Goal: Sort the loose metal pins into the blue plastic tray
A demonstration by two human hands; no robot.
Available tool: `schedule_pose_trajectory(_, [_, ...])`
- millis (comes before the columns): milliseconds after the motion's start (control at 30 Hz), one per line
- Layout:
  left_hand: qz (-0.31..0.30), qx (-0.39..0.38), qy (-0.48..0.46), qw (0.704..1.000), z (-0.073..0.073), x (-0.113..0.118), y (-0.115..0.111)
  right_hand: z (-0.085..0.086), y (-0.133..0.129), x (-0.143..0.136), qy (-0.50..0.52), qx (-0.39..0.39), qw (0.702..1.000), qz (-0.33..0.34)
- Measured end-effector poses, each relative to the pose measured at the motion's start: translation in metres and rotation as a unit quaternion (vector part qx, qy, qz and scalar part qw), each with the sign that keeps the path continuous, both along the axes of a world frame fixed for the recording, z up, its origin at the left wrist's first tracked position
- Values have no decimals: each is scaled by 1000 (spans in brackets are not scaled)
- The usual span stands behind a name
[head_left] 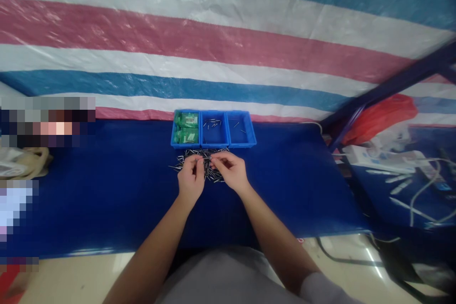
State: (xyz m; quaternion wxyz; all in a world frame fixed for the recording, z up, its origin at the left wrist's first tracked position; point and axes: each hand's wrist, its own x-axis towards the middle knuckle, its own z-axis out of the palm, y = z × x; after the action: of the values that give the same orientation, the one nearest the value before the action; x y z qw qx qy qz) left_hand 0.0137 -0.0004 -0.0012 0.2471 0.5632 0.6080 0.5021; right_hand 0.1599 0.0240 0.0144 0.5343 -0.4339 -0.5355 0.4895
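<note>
A loose pile of thin dark metal rods [213,174] lies on the blue table. Over the pile, my left hand [191,176] and my right hand [231,169] face each other, fingers pinched on the two ends of one thin metal rod [207,157]. Just behind the pile stand three joined blue bins. The left bin [173,133] holds green packets [187,128]. In the middle bin [214,139] lie several thin rods, and the right bin [242,137] has a few more.
A striped sheet [221,42] hangs behind the blue table [292,190]. To the right, a second surface carries a red bag [384,114], a white power strip [374,159], cables and small white items. Beige coiled material [35,164] is at the left.
</note>
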Motion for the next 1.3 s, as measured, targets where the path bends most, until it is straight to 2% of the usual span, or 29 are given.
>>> schedule_pose_trajectory(400, [2,1,37,999,1,-2,-1,3,-1,0,-25,15,1000,9])
schedule_pose_trajectory(833, [-3,19,5,1000,5,1,-1,3,-1,0,0,-7,1000,-1])
schedule_pose_trajectory(1300, [-3,15,7,1000,4,0,-2,0,0,0,19,-16,1000,-5])
